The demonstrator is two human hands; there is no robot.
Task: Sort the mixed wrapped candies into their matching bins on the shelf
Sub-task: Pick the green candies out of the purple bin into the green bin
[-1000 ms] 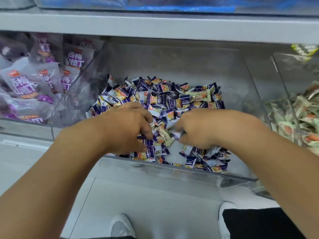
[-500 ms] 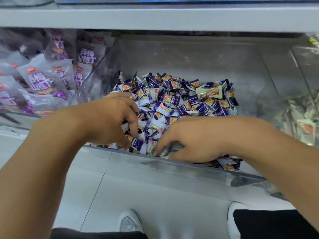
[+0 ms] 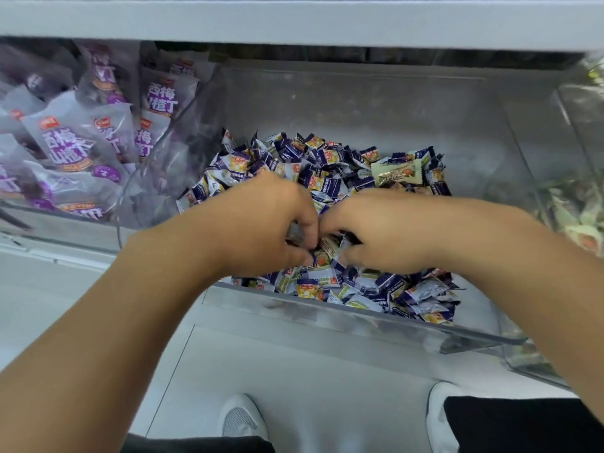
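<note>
Shelf (image 3: 294, 18), clear middle bin (image 3: 359, 103) | your left hand (image 3: 258, 223) and right hand (image 3: 389, 230) curled in purple candies (image 3: 327, 165), grip hidden, cannot tell | step: hunting strays | next: lift pale odd candy (image 3: 397, 171) toward right bin (image 3: 575, 204).

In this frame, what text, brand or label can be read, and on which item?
"西梅山楂丁": on the purple snack bags in the left bin.
Red logo on those bags: too blurred to read.
Navy-and-white wrapped candies in the middle bin: print too small.
Cream candy wrapper: script illegible.
</note>
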